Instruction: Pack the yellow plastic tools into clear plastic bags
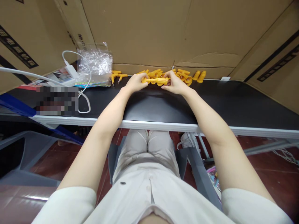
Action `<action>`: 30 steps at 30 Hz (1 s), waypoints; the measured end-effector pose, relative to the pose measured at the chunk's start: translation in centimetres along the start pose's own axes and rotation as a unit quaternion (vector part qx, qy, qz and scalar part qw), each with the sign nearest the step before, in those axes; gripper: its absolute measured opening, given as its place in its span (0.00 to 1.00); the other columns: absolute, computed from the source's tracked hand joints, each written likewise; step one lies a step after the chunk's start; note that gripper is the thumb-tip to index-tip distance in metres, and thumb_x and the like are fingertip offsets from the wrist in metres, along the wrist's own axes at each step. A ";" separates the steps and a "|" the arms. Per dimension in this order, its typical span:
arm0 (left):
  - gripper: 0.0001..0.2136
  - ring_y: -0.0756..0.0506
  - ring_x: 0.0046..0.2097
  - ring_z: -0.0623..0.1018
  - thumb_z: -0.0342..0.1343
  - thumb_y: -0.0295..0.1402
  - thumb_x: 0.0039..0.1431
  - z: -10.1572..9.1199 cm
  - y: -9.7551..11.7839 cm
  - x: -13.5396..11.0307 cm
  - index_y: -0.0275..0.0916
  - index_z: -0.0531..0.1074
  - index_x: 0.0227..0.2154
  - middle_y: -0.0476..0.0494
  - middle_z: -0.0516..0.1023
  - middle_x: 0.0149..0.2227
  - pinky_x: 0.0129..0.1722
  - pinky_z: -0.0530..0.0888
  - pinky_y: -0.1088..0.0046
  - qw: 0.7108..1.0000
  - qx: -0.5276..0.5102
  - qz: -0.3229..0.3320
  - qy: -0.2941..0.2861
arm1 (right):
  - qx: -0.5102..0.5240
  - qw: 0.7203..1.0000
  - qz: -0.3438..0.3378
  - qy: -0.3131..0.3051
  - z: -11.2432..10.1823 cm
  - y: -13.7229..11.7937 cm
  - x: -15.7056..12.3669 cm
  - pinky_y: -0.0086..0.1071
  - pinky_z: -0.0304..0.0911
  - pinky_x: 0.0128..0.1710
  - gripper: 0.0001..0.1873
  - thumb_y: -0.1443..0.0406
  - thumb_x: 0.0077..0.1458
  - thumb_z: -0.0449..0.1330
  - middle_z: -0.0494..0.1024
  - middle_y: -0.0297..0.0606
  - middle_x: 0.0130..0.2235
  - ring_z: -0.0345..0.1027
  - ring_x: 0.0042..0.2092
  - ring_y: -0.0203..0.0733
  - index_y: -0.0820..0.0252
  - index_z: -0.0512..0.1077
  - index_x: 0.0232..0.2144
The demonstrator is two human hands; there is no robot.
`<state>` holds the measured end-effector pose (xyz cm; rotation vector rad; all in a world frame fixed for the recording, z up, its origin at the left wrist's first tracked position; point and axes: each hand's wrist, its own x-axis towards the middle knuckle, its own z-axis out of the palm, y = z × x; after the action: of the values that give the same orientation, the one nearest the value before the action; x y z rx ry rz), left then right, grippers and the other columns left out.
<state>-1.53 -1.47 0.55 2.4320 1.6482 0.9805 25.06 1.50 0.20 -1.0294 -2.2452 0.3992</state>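
Observation:
Both hands are raised over the back of the black tabletop, at either end of a yellow plastic piece (161,81). It lies roughly level, with a narrow knobbly stem on the left and a wider, bottle-shaped body on the right. My left hand (135,83) is closed on the stem end, thumb and fingers pinched. My right hand (174,82) grips the wide end between thumb and fingers. Just left of my left hand lie several yellow-handled corkscrews (116,75) with metal spirals. Behind and right of my hands are several hollow yellow sleeves (188,80), partly hidden by my fingers.
Two yellow sleeves (201,76) stand near the cardboard wall (149,34). A clear plastic bag (94,67) and a white cable (89,73) with a plug occupy the left side. A small white object (225,78) is at the back right. The table's metal edge (158,125) runs before my lap.

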 end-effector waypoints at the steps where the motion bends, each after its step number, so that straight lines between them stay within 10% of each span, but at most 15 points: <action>1: 0.13 0.39 0.48 0.81 0.60 0.31 0.59 0.0 -0.2 0.1 0.43 0.80 0.47 0.44 0.84 0.41 0.54 0.73 0.64 1.000 -0.001 0.003 0.003 | 0.035 0.999 0.012 0.000 -0.1 0.0 0.0 0.55 0.77 0.56 0.32 0.52 0.58 0.75 0.79 0.45 0.51 0.80 0.49 0.54 0.57 0.70 0.57; 13: 0.13 0.39 0.44 0.81 0.60 0.32 0.60 -0.2 -0.5 0.0 0.43 0.79 0.48 0.44 0.84 0.39 0.49 0.73 0.64 0.999 0.009 0.034 0.026 | 0.245 0.958 0.145 0.013 -1.0 -3.7 -1.3 0.39 0.78 0.36 0.29 0.42 0.51 0.77 0.81 0.38 0.32 0.78 0.30 0.43 0.58 0.73 0.36; 30: 0.14 0.38 0.45 0.81 0.59 0.32 0.61 0.3 -0.3 0.3 0.42 0.78 0.49 0.43 0.84 0.39 0.50 0.73 0.64 0.997 0.014 0.056 0.054 | 0.345 0.880 0.326 0.005 -1.7 -7.1 -0.5 0.24 0.46 0.11 0.28 0.38 0.68 0.59 0.66 0.30 0.18 0.50 0.15 0.31 0.56 0.69 0.38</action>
<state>-1.53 -1.01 0.40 2.5579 1.5809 1.1315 22.36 -3.46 4.79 -1.3207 -1.4618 1.3562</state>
